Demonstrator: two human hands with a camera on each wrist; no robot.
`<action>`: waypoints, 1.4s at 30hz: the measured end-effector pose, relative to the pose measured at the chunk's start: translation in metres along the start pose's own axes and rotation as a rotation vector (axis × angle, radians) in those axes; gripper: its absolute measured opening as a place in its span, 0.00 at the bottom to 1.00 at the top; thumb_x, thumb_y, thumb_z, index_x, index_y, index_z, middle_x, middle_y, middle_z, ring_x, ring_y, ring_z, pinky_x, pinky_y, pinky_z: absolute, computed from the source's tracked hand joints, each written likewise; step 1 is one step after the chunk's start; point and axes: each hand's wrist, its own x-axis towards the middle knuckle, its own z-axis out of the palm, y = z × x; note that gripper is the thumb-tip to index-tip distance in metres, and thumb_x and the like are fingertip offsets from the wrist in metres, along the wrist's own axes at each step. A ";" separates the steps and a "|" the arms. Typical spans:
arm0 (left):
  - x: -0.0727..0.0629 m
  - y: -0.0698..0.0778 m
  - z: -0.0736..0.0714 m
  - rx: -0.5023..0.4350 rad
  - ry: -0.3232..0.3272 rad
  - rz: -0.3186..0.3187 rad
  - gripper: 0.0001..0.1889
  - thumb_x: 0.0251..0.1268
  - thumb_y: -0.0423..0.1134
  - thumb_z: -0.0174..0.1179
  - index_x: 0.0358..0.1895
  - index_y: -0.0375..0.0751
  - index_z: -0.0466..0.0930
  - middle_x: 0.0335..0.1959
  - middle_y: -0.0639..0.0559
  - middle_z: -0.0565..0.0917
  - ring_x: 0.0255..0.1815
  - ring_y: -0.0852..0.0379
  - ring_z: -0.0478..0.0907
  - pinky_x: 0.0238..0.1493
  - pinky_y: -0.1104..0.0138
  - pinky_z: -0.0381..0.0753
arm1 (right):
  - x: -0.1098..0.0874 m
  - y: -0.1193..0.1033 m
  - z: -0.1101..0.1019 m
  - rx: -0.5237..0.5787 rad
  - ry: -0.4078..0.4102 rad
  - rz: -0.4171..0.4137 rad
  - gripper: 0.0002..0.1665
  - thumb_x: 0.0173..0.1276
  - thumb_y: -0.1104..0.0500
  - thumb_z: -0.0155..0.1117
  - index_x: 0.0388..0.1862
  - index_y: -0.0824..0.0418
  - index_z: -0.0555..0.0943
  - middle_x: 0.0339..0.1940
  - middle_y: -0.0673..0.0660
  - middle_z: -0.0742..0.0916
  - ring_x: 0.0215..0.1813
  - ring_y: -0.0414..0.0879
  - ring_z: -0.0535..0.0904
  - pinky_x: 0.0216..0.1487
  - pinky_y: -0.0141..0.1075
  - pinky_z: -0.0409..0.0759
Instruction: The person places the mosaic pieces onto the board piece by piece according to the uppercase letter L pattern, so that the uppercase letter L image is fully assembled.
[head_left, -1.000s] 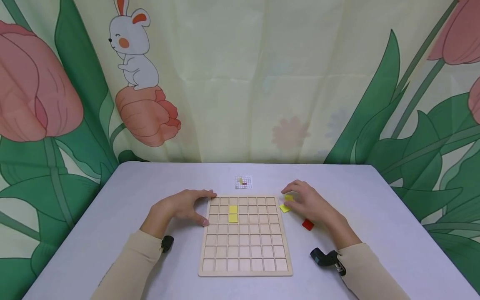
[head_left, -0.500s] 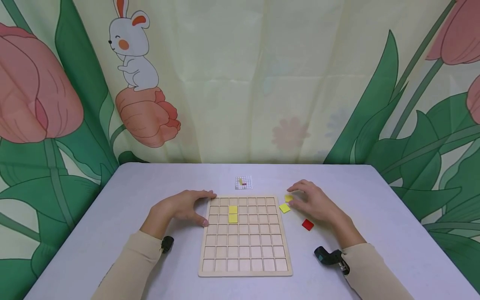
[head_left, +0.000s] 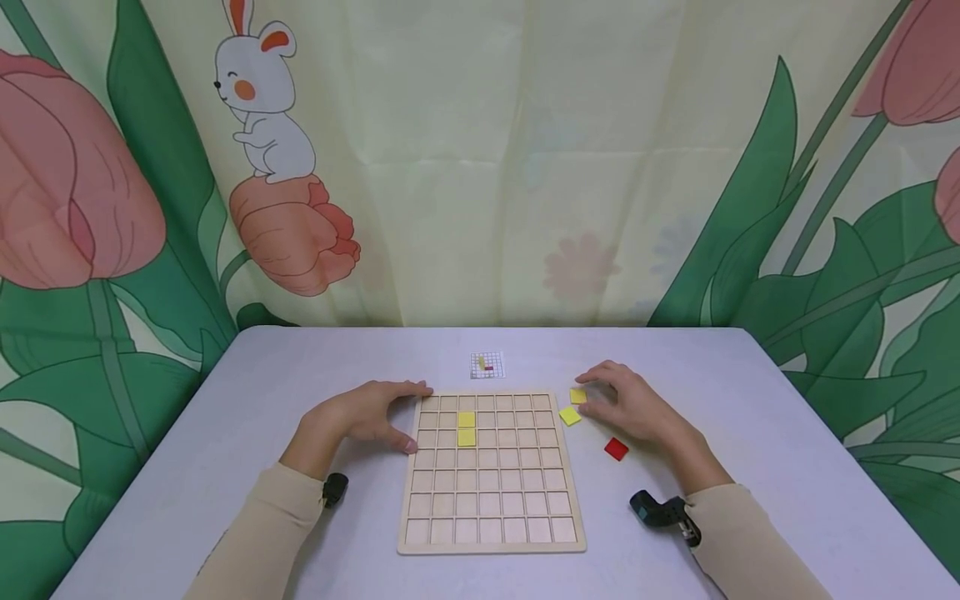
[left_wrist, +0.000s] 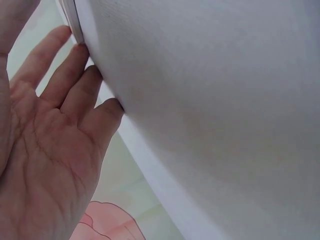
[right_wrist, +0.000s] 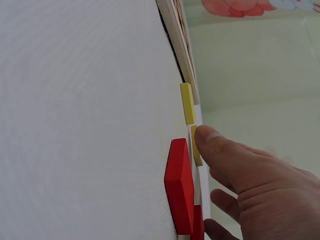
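Note:
A wooden grid board (head_left: 491, 548) lies flat, with two yellow square tiles (head_left: 467, 428) in neighbouring cells of one column. My left hand (head_left: 367, 410) rests at the board's upper left, fingertips by the corner and thumb on the left edge. Right of the board lie a yellow tile (head_left: 577, 396) and a nearer yellow tile (head_left: 569, 416). My right hand (head_left: 626, 406) hovers beside them with loosely bent fingers and nothing gripped. In the right wrist view its thumb overlaps one yellow tile (right_wrist: 196, 150); contact is unclear. A red tile (head_left: 617, 449) lies below this hand.
Behind the board is a small printed grid card (head_left: 487, 364) with yellow and red marks. The right wrist view shows a second red tile (right_wrist: 198, 222), hidden by the hand in the head view. A patterned curtain (head_left: 465, 208) hangs behind the white table (head_left: 360, 354).
My right hand has shifted slightly to the right, uncovering more of the far yellow tile. The left hand and the board have stayed in place.

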 end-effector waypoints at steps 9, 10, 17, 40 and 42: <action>-0.004 0.003 -0.002 -0.001 0.010 0.009 0.48 0.48 0.55 0.81 0.77 0.57 0.69 0.79 0.58 0.66 0.82 0.48 0.59 0.78 0.47 0.61 | 0.001 -0.002 0.004 -0.021 -0.007 0.014 0.19 0.67 0.55 0.75 0.55 0.58 0.86 0.54 0.55 0.85 0.63 0.57 0.77 0.67 0.59 0.74; -0.004 0.003 -0.002 0.000 0.010 0.009 0.48 0.48 0.55 0.81 0.77 0.57 0.69 0.79 0.58 0.66 0.82 0.47 0.59 0.78 0.47 0.61 | 0.001 -0.002 0.004 -0.029 -0.006 0.013 0.17 0.68 0.55 0.75 0.54 0.58 0.86 0.53 0.55 0.85 0.62 0.57 0.78 0.67 0.59 0.75; -0.003 0.004 0.000 -0.005 0.006 -0.011 0.48 0.48 0.55 0.81 0.76 0.58 0.69 0.79 0.58 0.66 0.81 0.46 0.59 0.78 0.45 0.61 | 0.001 -0.005 0.007 -0.060 -0.001 0.039 0.11 0.69 0.57 0.73 0.48 0.57 0.87 0.50 0.54 0.84 0.60 0.57 0.78 0.66 0.58 0.75; -0.001 0.003 0.000 0.006 0.008 -0.015 0.49 0.47 0.57 0.81 0.76 0.60 0.70 0.80 0.57 0.66 0.81 0.46 0.59 0.77 0.45 0.63 | 0.002 -0.025 0.008 0.012 0.023 -0.080 0.08 0.67 0.59 0.75 0.43 0.57 0.87 0.53 0.53 0.84 0.60 0.55 0.78 0.64 0.55 0.77; -0.001 0.003 0.000 0.007 0.009 -0.008 0.48 0.47 0.57 0.81 0.76 0.59 0.70 0.80 0.56 0.66 0.81 0.46 0.59 0.77 0.46 0.63 | 0.003 -0.029 0.010 0.016 0.023 -0.100 0.08 0.66 0.58 0.76 0.43 0.56 0.87 0.53 0.54 0.84 0.61 0.55 0.78 0.64 0.55 0.77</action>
